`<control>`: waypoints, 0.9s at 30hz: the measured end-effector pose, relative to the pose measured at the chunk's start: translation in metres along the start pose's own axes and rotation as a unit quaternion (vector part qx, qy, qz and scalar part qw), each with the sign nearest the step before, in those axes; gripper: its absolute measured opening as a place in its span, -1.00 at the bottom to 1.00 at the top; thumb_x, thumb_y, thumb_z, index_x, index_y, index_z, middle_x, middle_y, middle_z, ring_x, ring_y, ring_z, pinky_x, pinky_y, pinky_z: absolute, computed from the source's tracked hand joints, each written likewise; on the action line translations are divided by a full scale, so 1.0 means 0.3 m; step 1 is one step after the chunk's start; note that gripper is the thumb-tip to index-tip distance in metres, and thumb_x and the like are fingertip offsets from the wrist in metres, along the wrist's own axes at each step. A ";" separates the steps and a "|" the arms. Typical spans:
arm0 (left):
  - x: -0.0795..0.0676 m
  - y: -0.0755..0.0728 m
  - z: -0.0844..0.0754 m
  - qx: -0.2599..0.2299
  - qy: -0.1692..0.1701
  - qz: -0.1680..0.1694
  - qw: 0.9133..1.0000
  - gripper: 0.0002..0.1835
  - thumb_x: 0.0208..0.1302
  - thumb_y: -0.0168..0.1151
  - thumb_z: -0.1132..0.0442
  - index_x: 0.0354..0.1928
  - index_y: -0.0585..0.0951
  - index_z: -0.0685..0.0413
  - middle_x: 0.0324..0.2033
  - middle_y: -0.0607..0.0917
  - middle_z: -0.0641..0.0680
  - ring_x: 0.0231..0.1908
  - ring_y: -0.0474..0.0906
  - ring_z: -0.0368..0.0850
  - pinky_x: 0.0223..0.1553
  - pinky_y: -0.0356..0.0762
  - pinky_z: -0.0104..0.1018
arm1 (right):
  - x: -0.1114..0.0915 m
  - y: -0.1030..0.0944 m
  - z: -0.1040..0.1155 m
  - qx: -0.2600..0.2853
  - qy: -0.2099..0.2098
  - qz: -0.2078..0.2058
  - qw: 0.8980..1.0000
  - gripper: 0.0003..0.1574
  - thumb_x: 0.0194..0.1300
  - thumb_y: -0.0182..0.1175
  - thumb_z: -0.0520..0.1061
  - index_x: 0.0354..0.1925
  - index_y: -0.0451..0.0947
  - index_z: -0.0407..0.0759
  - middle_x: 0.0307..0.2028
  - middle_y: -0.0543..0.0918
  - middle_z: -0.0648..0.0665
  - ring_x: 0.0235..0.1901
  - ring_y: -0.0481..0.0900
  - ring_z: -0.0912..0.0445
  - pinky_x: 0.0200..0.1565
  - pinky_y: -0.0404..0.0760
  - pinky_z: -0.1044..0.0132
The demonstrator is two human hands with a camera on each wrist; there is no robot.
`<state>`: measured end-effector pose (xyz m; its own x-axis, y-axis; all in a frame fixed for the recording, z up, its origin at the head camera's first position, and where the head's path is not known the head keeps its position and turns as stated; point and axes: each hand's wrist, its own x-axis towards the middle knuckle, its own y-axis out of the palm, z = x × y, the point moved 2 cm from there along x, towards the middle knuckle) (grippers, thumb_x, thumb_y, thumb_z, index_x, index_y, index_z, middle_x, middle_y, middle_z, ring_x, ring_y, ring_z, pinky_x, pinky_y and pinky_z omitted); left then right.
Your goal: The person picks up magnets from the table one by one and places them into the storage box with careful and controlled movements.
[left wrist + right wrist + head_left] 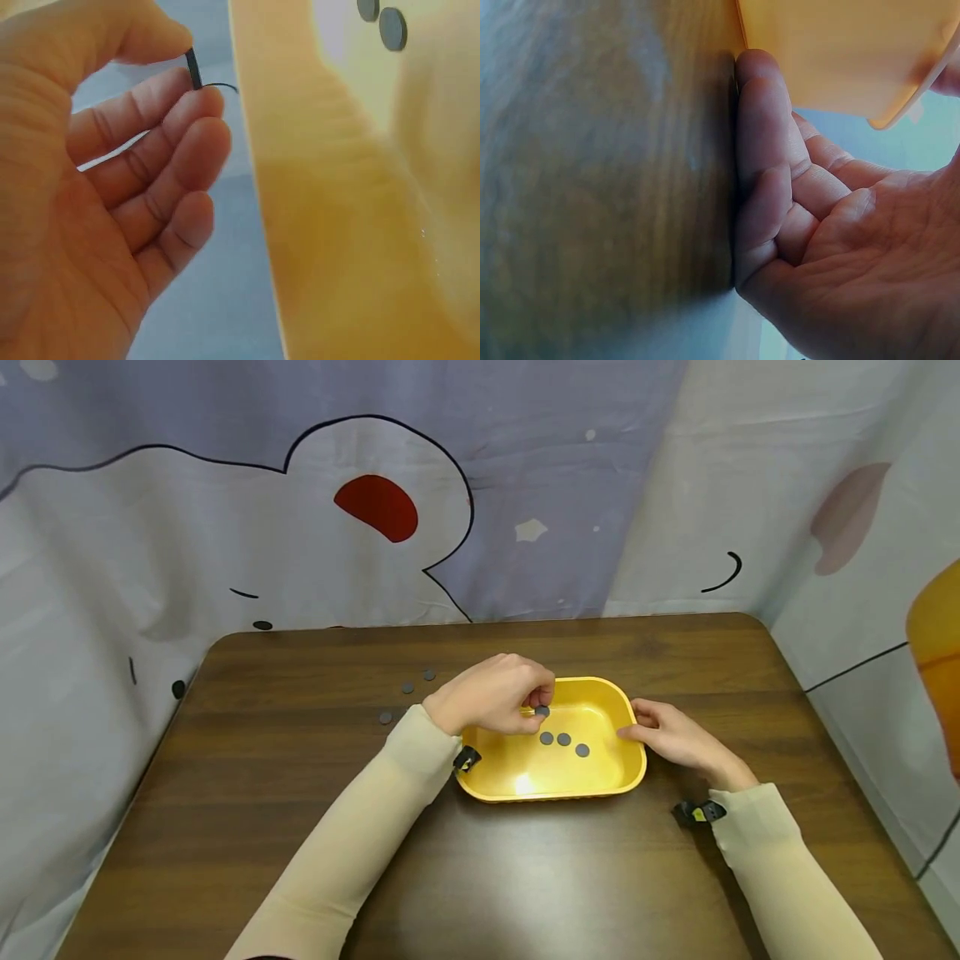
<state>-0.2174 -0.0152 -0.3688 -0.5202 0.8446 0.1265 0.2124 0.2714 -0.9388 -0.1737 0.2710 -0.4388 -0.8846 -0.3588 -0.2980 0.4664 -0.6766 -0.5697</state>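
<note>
My left hand [497, 695] is over the left part of a yellow plastic tray [632, 767], pinching a small dark grey disc [194, 69] between thumb and fingertips. The held disc is edge-on in the left wrist view. Three like discs [564, 739] lie flat on the tray's floor. At the tray's right end my right hand [678, 742] holds its wall, the thumb over the rim and the fingers outside. In the right wrist view the lower fingers [761, 135] lie along the wooden tabletop beside the tray.
Three more grey discs [407, 687] rest on the brown wooden table [315, 777], left of the tray and partly near my left sleeve. A printed curtain [540, 485] hangs behind the table and along its sides. Each wrist carries a small black camera.
</note>
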 end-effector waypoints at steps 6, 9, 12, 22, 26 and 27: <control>0.038 0.036 -0.003 0.012 -0.014 0.026 0.999 -0.97 0.17 0.27 0.19 -0.39 0.61 -0.08 -0.48 0.59 -0.13 -0.47 0.46 -0.30 -0.37 0.41 -0.46 | 0.000 -0.001 -0.001 0.000 -0.001 0.000 1.000 -0.40 0.50 0.16 0.00 0.31 0.39 -0.34 0.07 0.73 -0.27 -0.17 0.71 0.10 -0.08 0.63 0.42; 0.048 0.050 -0.002 0.028 -0.021 0.036 0.999 -0.97 0.18 0.27 0.19 -0.39 0.61 -0.07 -0.49 0.58 -0.13 -0.48 0.46 -0.28 -0.38 0.39 -0.45 | -0.001 -0.001 -0.001 0.002 0.001 -0.001 1.000 -0.42 0.50 0.16 0.00 0.30 0.41 -0.33 0.06 0.74 -0.28 -0.18 0.71 0.10 -0.08 0.63 0.41; 0.055 0.061 -0.004 0.056 -0.032 0.044 0.997 -0.97 0.18 0.26 0.20 -0.39 0.61 -0.05 -0.51 0.54 -0.14 -0.49 0.44 -0.26 -0.40 0.36 -0.42 | -0.003 -0.001 0.001 0.000 -0.002 -0.002 1.000 -0.42 0.50 0.16 -0.01 0.30 0.41 -0.34 0.06 0.74 -0.28 -0.19 0.71 0.12 -0.08 0.63 0.40; 0.058 0.096 -0.030 0.141 -0.055 0.086 0.985 -0.70 0.13 0.23 0.27 -0.61 0.32 -0.12 -0.63 0.23 -0.12 -0.59 0.19 -0.22 -0.50 0.14 -0.34 | 0.001 0.001 -0.001 -0.004 0.008 -0.005 1.000 -0.41 0.48 0.17 0.00 0.31 0.41 -0.31 0.07 0.74 -0.27 -0.17 0.71 0.09 -0.06 0.62 0.40; 0.057 0.113 -0.032 0.156 -0.058 0.098 0.981 -0.70 0.14 0.26 0.26 -0.60 0.35 -0.13 -0.63 0.29 -0.11 -0.59 0.23 -0.20 -0.50 0.21 -0.34 | 0.000 0.000 -0.002 -0.007 0.006 -0.003 1.000 -0.40 0.48 0.17 0.01 0.31 0.40 -0.31 0.08 0.73 -0.26 -0.16 0.69 0.10 -0.03 0.62 0.38; 0.056 0.118 -0.032 0.161 -0.059 0.102 0.980 -0.71 0.14 0.26 0.24 -0.60 0.36 -0.13 -0.62 0.30 -0.12 -0.58 0.24 -0.20 -0.50 0.23 -0.34 | 0.000 -0.001 -0.003 -0.008 0.005 -0.003 1.000 -0.40 0.48 0.17 0.01 0.31 0.41 -0.31 0.07 0.73 -0.26 -0.16 0.69 0.10 -0.03 0.62 0.37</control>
<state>-0.2108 0.0130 -0.3967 -0.5895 0.8022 -0.0945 0.0595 -0.0736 -0.9955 -0.1739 0.2717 -0.4393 -0.8876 -0.3473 -0.3025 0.4606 -0.6686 -0.5838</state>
